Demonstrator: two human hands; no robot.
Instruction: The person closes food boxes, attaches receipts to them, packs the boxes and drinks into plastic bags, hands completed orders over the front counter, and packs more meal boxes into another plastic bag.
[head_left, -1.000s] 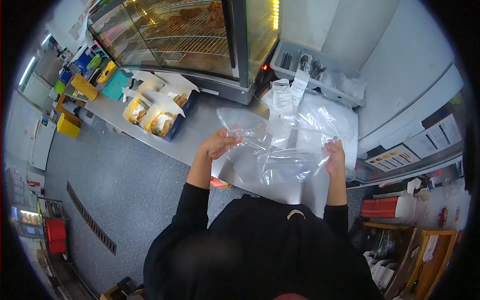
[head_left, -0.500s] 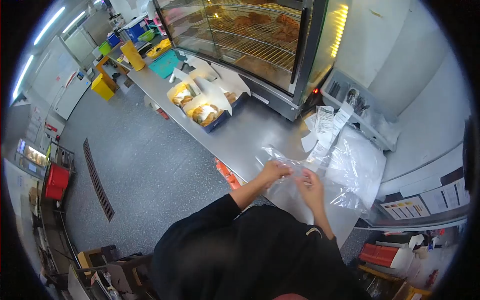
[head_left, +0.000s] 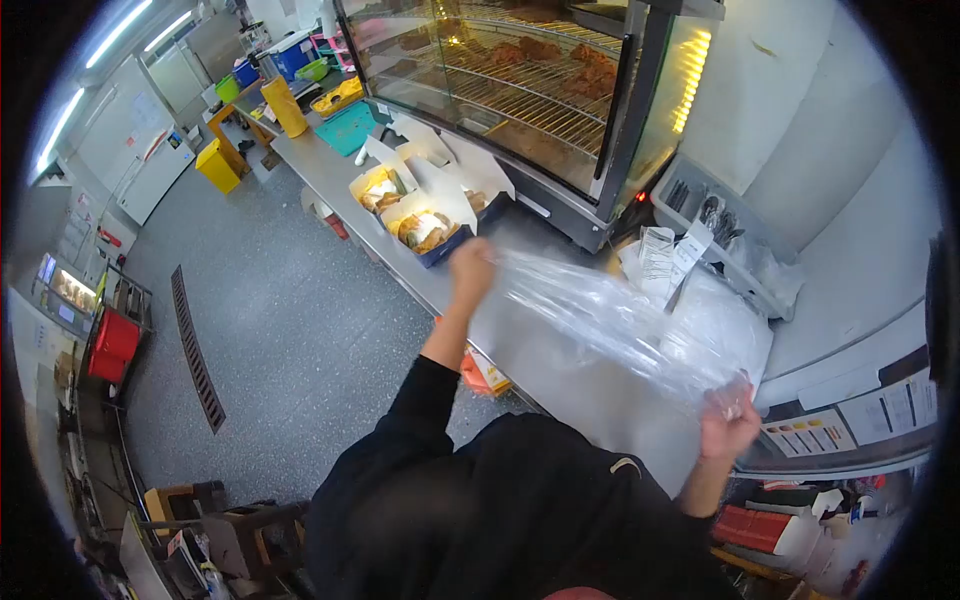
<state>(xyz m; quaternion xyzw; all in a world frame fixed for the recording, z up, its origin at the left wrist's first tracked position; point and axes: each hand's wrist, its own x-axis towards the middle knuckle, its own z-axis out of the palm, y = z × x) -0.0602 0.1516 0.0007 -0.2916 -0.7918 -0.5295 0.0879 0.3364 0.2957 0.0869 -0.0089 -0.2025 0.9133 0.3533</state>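
A clear plastic bag (head_left: 590, 310) is stretched between my two hands above the steel counter (head_left: 600, 425). My left hand (head_left: 471, 272) is closed on one end of it, close to the open food boxes. At the other end my right hand (head_left: 729, 420) grips the bag, near the counter's right side. One food box (head_left: 425, 232) with a dark blue outside holds browned food under a white topping. A second box (head_left: 378, 190) with similar food stands just behind it. Another open box (head_left: 482, 200), partly hidden, is to their right.
A glass heated cabinet (head_left: 500, 90) with fried food on wire racks stands at the back. Right of it are a grey cutlery tray (head_left: 690, 190), paper slips (head_left: 660, 260) and a stack of clear plastic bags (head_left: 715, 325). A teal board (head_left: 346, 128) lies farther left.
My hands were close together on the bunched plastic bag. They have moved apart, the left toward the food boxes and the right toward the counter's right side, pulling the bag out long.
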